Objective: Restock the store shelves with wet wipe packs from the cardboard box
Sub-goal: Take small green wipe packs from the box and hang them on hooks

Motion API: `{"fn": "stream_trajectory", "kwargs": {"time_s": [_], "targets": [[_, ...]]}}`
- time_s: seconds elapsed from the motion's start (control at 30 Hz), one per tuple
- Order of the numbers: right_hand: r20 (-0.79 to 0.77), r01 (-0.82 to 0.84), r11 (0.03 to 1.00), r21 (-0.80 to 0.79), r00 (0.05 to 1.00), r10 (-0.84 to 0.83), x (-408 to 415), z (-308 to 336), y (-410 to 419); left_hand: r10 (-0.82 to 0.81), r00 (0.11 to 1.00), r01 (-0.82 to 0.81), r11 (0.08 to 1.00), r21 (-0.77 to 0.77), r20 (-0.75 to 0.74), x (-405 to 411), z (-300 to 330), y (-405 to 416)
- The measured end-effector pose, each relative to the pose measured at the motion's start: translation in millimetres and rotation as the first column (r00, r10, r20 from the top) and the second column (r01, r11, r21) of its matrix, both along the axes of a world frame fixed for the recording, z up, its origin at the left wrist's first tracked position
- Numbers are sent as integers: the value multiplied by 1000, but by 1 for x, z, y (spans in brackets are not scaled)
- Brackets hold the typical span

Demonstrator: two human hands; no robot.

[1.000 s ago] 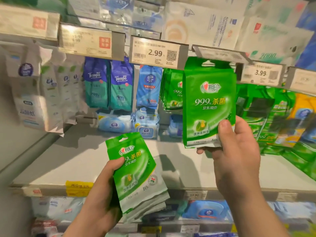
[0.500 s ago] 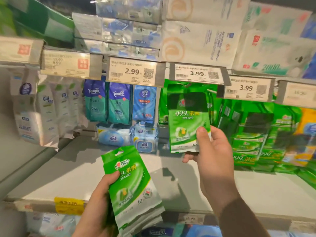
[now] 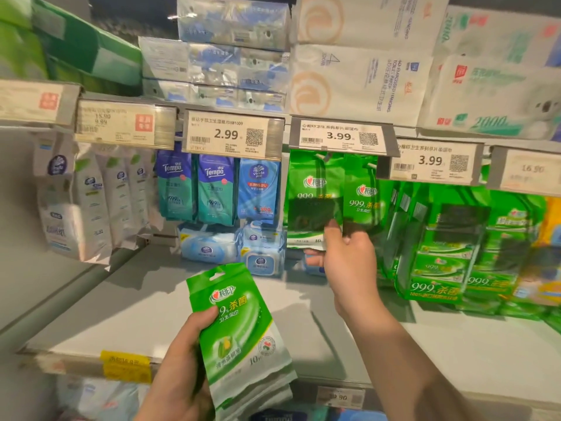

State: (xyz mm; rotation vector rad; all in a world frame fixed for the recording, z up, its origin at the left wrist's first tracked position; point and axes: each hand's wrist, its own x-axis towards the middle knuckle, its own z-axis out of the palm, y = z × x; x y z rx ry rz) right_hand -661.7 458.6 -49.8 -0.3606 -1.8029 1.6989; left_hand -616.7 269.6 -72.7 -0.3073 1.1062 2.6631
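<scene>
Right hand (image 3: 349,262) pinches the lower edge of a green wet wipe pack (image 3: 314,202) hanging beneath the 3.99 price tag (image 3: 341,136), while left hand (image 3: 182,369) grips a stack of packs (image 3: 243,338) above the shelf (image 3: 136,314).

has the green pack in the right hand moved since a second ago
Yes. The green pack in the right hand has gone up and back: earlier it hung in front of the price tags, now it sits behind and under the 3.99 tag.
</scene>
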Motion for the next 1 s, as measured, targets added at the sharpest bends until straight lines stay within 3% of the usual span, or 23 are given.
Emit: {"fn": "stream_trajectory", "kwargs": {"time_s": [0.2, 0.37, 0.47, 0.6, 0.73, 1.0], "targets": [[41, -70, 995, -65, 997, 73, 9, -19, 7, -82, 997, 81, 996, 42, 11, -1, -10, -2], [213, -156, 987, -25, 964, 158, 28, -36, 2, -128, 991, 127, 992, 24, 34, 6, -22, 4], [286, -311, 947, 81, 917, 277, 48, -40, -4, -130, 991, 129, 991, -25, -37, -2, -23, 8], [385, -533, 837, 122, 803, 455, 80, -30, -13, -287, 957, 288, 957, -34, 30, 4, -23, 18], [447, -460, 824, 331, 845, 293, 87, -34, -6, -349, 936, 350, 935, -47, 36, 3, -30, 29], [356, -264, 949, 174, 915, 190, 96, -40, 16, -419, 906, 420, 907, -13, 56, 1, -37, 44]]}}
